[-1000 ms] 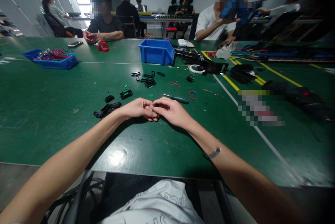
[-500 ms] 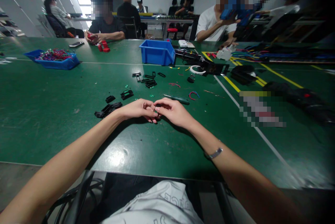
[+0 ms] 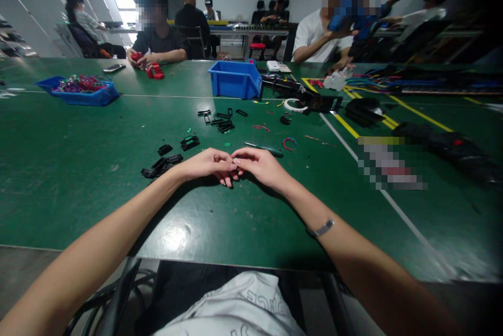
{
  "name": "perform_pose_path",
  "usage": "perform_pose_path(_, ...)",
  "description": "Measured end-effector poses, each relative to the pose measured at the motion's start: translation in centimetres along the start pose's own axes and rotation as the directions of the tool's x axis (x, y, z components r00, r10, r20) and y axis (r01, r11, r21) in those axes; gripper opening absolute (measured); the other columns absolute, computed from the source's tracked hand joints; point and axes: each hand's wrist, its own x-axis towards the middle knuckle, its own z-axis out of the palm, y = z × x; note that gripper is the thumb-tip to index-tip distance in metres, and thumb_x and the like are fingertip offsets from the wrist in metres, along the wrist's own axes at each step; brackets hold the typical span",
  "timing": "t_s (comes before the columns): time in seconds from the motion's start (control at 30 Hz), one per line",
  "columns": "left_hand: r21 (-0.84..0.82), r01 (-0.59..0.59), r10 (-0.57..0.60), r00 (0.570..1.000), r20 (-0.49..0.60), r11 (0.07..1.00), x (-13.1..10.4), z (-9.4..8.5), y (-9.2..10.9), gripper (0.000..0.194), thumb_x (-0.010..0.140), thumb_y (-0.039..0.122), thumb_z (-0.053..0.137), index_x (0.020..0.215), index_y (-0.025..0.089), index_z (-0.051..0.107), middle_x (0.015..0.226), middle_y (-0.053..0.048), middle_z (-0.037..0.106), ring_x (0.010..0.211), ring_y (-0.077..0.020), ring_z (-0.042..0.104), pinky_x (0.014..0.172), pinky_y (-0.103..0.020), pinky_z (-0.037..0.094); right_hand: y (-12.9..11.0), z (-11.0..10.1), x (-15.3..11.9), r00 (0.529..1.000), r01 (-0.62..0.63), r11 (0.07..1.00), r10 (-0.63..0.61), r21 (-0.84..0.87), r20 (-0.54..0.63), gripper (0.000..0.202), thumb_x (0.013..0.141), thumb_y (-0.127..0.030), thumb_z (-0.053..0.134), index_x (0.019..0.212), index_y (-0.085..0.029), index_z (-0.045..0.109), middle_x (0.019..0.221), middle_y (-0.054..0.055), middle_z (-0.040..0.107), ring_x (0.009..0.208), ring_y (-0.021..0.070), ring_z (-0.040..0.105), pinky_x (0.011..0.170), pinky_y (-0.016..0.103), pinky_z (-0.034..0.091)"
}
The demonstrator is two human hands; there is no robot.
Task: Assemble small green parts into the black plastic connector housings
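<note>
- I see the left hand (image 3: 210, 163) and the right hand (image 3: 261, 166) come together over the green table (image 3: 220, 231), fingertips touching.
- Both hands pinch one small dark part (image 3: 234, 163), right at the grip. The fingers hide most of it, so I can't tell its shape.
- On the left hand, some lower fingers hang loose under the pinch.
- I see a shiny band (image 3: 324, 228) on the right wrist, to the right of the grip and nearer to me.
- Just past the right hand I see a tool with a green handle (image 3: 274, 152). Its thin metal end points left.
- A bit past that tool and to the right of the grip is a curly red and blue wire (image 3: 290, 143).
- Left of the grip, close to the left wrist, is a messy heap of black parts (image 3: 162, 166).
- Past the left hand sits a black piece with green in it (image 3: 190, 142).
- Straight past the grip are some black frames (image 3: 225, 126), and well past them stands a blue bin (image 3: 236, 80).
- Far off to the left of the grip, a blue tray (image 3: 88, 98) holds lots of colored wires (image 3: 81, 84).
</note>
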Motion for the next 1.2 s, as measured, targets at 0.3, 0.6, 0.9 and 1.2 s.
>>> perform_pose_path(0.3,0.034,0.031,-0.031,1.000,0.002,0.999,-0.02,0.10,0.31,0.035,0.088,0.040,0.072,0.102,0.008,0.069,0.098,-0.015,0.075,0.078,-0.0199,0.077,0.069,-0.027,0.059,-0.08,0.18,-0.19,0.999,0.006,1.000,-0.007,0.011,0.036,0.022,0.085,-0.031,0.072,0.101,-0.016,0.073,0.085,0.004,0.073,0.071,0.0150,0.067,0.072,0.032,0.056)
perform_pose_path(0.6,0.039,0.009,-0.011,0.998,0.056,0.999,0.17,-0.44,-0.17,0.035,0.086,0.035,0.075,0.108,0.009,0.069,0.097,-0.013,0.076,0.077,-0.0181,0.076,0.071,-0.026,0.060,0.15,0.30,-0.31,0.997,0.018,1.000,-0.019,0.018,0.075,0.024,0.083,-0.030,0.074,0.102,-0.014,0.073,0.088,0.005,0.074,0.072,0.0142,0.066,0.071,0.029,0.055)
perform_pose_path(0.9,0.069,0.028,-0.031,0.999,0.035,0.997,0.12,-0.43,-0.04,0.032,0.087,0.033,0.074,0.106,0.007,0.073,0.090,-0.013,0.078,0.078,-0.0171,0.076,0.072,-0.024,0.059,0.44,0.17,-0.33,0.999,0.003,1.000,-0.004,0.006,0.042,0.023,0.082,-0.026,0.074,0.102,-0.015,0.072,0.085,0.004,0.074,0.072,0.0159,0.068,0.070,0.031,0.057)
perform_pose_path(1.2,0.075,0.038,-0.040,0.999,0.018,0.996,0.08,-0.21,0.18,0.031,0.087,0.034,0.074,0.104,0.008,0.073,0.089,-0.012,0.078,0.077,-0.0165,0.076,0.073,-0.024,0.059,0.56,0.09,-0.31,0.999,0.009,1.000,-0.009,0.008,0.038,0.024,0.082,-0.027,0.073,0.103,-0.015,0.071,0.086,0.005,0.075,0.072,0.0160,0.069,0.071,0.031,0.058)
